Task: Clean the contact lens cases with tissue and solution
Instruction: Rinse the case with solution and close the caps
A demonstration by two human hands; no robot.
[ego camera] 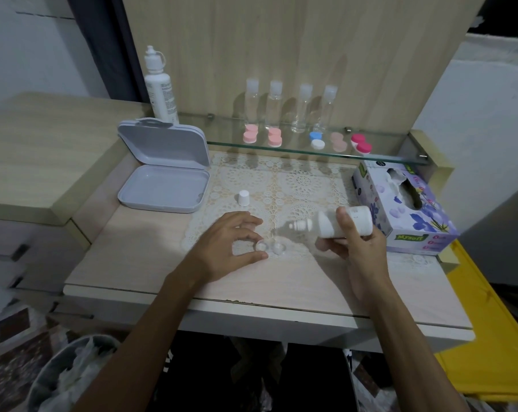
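Pale wood-grain desk (138,263) w/ cream lace mat (296,185). Purple floral cardboard tissue box (412,215), R side of mat. Open grey plastic hinged box (162,185), L rear. White plastic solution bottle (341,226), tipped sideways, nozzle left; right hand (358,245) grip wrapped round it. Left hand (231,245) grip pinching small clear contact lens case (269,247) on mat, below nozzle. White bottle cap (243,198) upright on mat, behind left hand.

Left grip (234,243) curled, right grip (357,242) clenched.
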